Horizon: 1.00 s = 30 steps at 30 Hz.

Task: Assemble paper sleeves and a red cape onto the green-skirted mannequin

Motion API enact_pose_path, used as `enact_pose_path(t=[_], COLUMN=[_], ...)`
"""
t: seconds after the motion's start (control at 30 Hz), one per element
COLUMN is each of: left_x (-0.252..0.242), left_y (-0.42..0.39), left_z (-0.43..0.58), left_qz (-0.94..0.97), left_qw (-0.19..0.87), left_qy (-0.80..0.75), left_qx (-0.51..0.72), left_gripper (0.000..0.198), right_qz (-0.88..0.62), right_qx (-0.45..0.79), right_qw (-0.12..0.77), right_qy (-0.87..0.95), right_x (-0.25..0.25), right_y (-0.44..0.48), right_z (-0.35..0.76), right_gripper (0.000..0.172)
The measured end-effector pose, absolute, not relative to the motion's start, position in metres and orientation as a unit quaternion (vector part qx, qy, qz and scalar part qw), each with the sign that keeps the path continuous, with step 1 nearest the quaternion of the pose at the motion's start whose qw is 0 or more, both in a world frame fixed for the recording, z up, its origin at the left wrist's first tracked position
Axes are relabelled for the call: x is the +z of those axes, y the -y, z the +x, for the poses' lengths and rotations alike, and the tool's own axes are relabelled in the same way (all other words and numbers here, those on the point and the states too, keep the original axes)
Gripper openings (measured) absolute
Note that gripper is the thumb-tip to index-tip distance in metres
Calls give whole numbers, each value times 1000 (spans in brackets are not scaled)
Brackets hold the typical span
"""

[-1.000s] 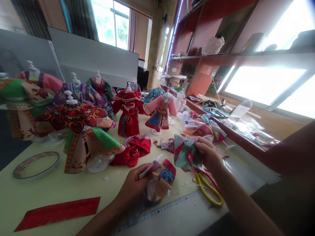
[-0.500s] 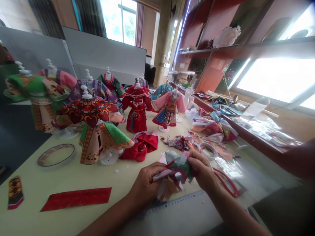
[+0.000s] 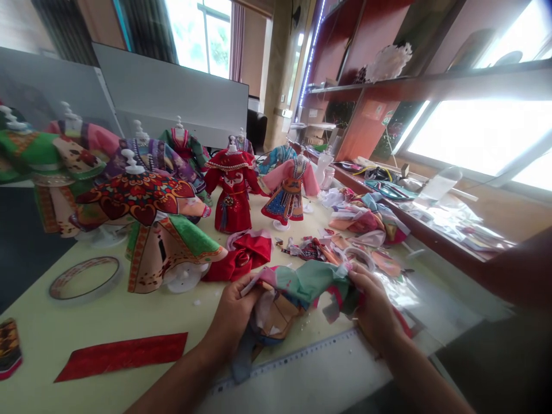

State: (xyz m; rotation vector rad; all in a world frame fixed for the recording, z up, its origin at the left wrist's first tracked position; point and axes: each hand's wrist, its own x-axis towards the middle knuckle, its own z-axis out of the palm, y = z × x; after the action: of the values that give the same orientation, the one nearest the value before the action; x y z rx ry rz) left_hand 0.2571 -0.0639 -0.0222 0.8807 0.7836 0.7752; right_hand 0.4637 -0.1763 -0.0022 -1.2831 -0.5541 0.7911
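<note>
Stretched between my two hands is a small green doll garment (image 3: 308, 280) with pink, red and tan parts. My left hand (image 3: 235, 313) is closed on its left end, where a pink and white edge shows. At the other end my right hand (image 3: 379, 302) pinches the green cloth, with red trim hanging below. A tan panel and a grey-blue strip dangle near my left fingers. Beneath the garment lies a clear ruler (image 3: 297, 357). Red scissors (image 3: 403, 325) are partly hidden behind my right hand.
Several dressed doll stands, one in a red dress (image 3: 233, 192), fill the back and left. A tape roll (image 3: 84, 280), a red fabric strip (image 3: 123, 355) and a red cloth bundle (image 3: 241, 256) lie on the table. Fabric scraps (image 3: 366, 218) pile up at right, beside a cluttered ledge.
My hands have moved apart, and the bunched garment is now spread out between them. The view has shifted slightly to the right.
</note>
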Motion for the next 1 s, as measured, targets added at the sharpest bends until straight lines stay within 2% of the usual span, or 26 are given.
enact_pose_path(t=[0.23,0.37,0.43,0.57,0.63,0.73,0.8,0.9,1.0], left_x=[-24,-25,-24,-20,-19,-19,-21,-23,-23], left_y=[59,58,58,58,60,63,64,65,64], left_z=[259,258,258,257,258,258,258,257,257], left_qz=[339,316,304,291,290,293,296,304,309], left_qw=[762,765,765,780,792,803,804,806,806], left_qy=[-373,-373,-377,-373,-366,-357,-356,-347,-347], left_qx=[407,418,424,409,393,376,372,372,368], left_gripper=[21,24,24,21,21,22,23,22,22], right_qz=[-582,-604,-611,-591,-655,-781,-802,-802,-783], right_qx=[353,329,329,318,230,28,-12,1,21], right_qw=[696,674,610,415,367,312,313,342,408], right_qy=[230,268,382,615,619,540,508,490,468], right_x=[-14,-16,-11,4,7,1,-6,-8,7], right_y=[194,206,214,220,213,190,173,155,147], right_z=[484,482,476,470,479,502,518,538,558], right_gripper=[20,15,16,26,24,15,11,21,20])
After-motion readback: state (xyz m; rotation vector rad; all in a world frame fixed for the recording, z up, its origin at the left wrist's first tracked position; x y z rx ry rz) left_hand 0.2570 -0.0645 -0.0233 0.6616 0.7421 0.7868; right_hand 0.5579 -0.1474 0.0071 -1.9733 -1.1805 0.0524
